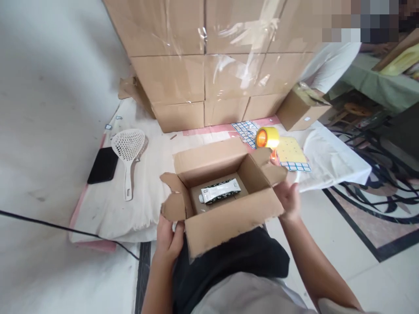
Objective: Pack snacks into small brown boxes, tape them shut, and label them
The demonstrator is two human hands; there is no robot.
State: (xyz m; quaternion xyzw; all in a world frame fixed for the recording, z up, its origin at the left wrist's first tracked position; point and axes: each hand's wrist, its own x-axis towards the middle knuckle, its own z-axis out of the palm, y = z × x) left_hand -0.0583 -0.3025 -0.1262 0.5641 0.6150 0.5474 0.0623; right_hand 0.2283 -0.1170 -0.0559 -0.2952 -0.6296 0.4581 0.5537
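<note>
One box [225, 220] | left hand [169, 239] partly hidden | tube [221, 190] lettering unreadable

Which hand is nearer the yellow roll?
Right: right hand is at the right end of the open box, below and right of the yellow roll in view; left hand at the opposite end, farther off.

Packing room with stacked cartons [225, 80]

In front of me, the tabletop [94, 213] is spread with a creased white cloth [153, 179]. On it I see a white perforated plastic skimmer [128, 162] against a flat black rectangular object [102, 166], a taped stack of brown cardboard boxes [176, 83], and, to my right, a yellow tape roll [271, 134] and a separate brown carton [299, 113].
</note>
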